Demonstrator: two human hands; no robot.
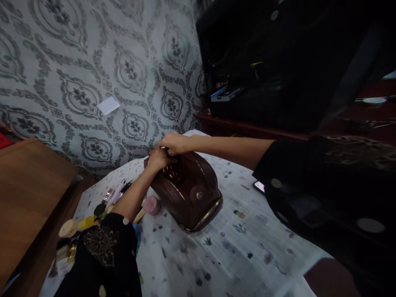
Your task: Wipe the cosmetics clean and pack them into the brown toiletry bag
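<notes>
- The brown bag [198, 179] lies on the patterned tablecloth [229, 247], its open top facing up; orange glints show inside the opening, and a round metal stud sits on its near end, above a curved zipper [210, 212].
- The left hand [159, 159] is at the far part of the bag's opening, fingers bent; the fingertips are hidden, so I cannot tell whether it grips anything.
- The right hand [173, 143] arches over the bag's far end, just beside the left and partly curled; what its fingers hold, if anything, I cannot tell.
- A pink round container [152, 205] stands just beside the bag; past the left forearm lie a yellow item [87, 223] and a cream-coloured round piece [68, 228]; a phone [259, 186] lies near the right sleeve [297, 185], partly covered.
</notes>
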